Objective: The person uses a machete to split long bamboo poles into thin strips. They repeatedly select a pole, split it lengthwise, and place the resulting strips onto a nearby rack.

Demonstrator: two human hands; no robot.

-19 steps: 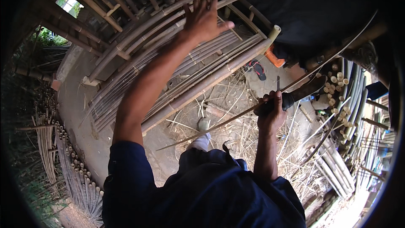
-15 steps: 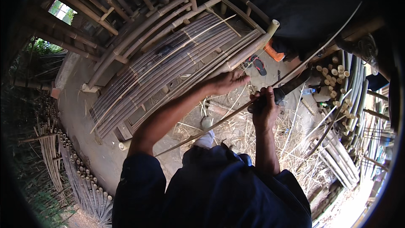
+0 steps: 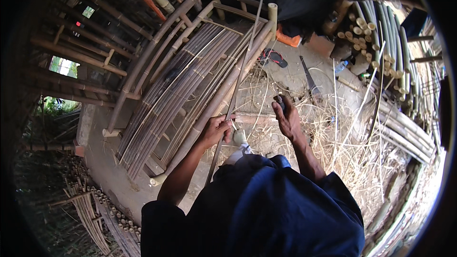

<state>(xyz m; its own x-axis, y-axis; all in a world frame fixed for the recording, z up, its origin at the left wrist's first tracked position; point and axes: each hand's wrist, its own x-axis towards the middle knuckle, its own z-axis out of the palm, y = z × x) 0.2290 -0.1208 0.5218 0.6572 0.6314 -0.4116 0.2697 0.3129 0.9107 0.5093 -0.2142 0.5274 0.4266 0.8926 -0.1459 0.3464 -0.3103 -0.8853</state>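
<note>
In my left hand (image 3: 216,131), the fingers close round a long, thin bamboo strip (image 3: 241,69). The strip runs up past the bench's front rail and down toward my lap. My right hand (image 3: 289,121) is apart from the strip, to its right, and grips a dark, rounded, handle-like object (image 3: 281,103). Whatever else belongs to that object is hidden. Left of my hands stands a bamboo bench (image 3: 209,109) with a slatted seat and curved rails. Pale bamboo shavings (image 3: 314,133) cover the ground below my right hand.
A tapered metal blade (image 3: 310,80) lies on the ground ahead, near flip-flops (image 3: 273,58) and an orange object (image 3: 288,38). Bundled bamboo poles (image 3: 390,43) stand at the far right, with a plastic bottle (image 3: 341,67) beside them. Cut poles (image 3: 116,219) are stacked at lower left.
My left hand, open and off the strip before, now grips it nearer my body. My right hand has let go of the strip and keeps the dark object. The strip stands steeper, and the view has turned.
</note>
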